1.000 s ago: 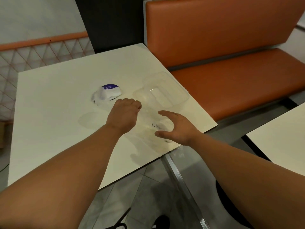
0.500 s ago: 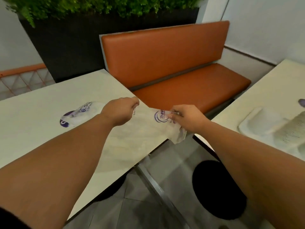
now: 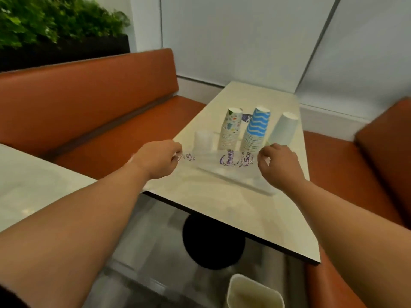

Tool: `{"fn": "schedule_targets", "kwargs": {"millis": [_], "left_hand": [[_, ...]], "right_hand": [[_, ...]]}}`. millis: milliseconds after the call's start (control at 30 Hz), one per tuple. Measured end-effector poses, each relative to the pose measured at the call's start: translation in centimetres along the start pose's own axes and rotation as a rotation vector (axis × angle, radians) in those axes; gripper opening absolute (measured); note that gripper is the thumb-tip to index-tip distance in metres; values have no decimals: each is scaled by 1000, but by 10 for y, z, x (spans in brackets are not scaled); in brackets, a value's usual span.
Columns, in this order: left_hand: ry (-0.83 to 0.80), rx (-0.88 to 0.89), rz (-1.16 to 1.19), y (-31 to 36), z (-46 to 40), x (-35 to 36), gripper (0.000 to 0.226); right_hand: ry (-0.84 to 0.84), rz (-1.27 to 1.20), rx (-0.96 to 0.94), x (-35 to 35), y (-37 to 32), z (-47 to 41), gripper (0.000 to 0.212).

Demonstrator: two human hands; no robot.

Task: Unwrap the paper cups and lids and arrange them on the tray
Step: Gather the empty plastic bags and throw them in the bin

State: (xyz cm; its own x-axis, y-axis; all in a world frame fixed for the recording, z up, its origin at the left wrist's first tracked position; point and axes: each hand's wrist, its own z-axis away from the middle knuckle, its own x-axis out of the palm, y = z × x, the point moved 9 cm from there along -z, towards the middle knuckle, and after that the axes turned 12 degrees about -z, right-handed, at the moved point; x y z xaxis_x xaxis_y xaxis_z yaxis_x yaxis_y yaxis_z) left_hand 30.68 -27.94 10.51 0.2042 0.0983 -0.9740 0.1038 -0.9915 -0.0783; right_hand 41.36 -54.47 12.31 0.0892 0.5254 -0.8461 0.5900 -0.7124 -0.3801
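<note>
So both hands are busy with the same thing here; the left hand (image 3: 159, 158) has its fingers curled and pinching one end of a clear plastic wrapper (image 3: 222, 161), and the right hand (image 3: 278, 165) pinches the other end, so the film is stretched flat between them above the near part of the worktop (image 3: 255, 214). The wrapper has purple print on it and looks empty to me, no cups inside that I can make out.

Moving out toward 12 o'clock from the hands, there are three upside-down stacks standing side by side; a patterned cup stack (image 3: 231, 132) at about 11, a blue wavy-striped cup stack (image 3: 255, 132) dead ahead, and a plain white cup stack (image 3: 283, 130) at about 1. They seem to stand in a clear tray (image 3: 251, 185), though it's see-through and blurry so I can't swear to its edges. Left of the patterned stack there's a pale translucent stack (image 3: 203, 138), maybe the lids; too fuzzy to call.

My read: most of the job is done; cups are unwrapped and lined up; what's left is ditching this wrapper, and there's an open bin (image 3: 255, 292) at 6 o'clock on the floor, plus sorting any lids not yet out.
</note>
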Motion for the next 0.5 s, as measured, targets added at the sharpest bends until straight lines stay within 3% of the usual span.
{"fn": "schedule_targets", "kwargs": {"millis": [133, 267, 400, 500], "left_hand": [[196, 215, -60, 82, -10, 10, 15], [271, 406, -172, 127, -1, 50, 14], [48, 484, -218, 116, 18, 134, 28], [-114, 309, -155, 69, 31, 170, 29]], "right_hand": [[-16, 163, -141, -2, 23, 37, 49], [-28, 172, -247, 42, 33, 74, 34], [-229, 194, -166, 98, 74, 118, 31], [-311, 182, -52, 114, 96, 142, 26]]}}
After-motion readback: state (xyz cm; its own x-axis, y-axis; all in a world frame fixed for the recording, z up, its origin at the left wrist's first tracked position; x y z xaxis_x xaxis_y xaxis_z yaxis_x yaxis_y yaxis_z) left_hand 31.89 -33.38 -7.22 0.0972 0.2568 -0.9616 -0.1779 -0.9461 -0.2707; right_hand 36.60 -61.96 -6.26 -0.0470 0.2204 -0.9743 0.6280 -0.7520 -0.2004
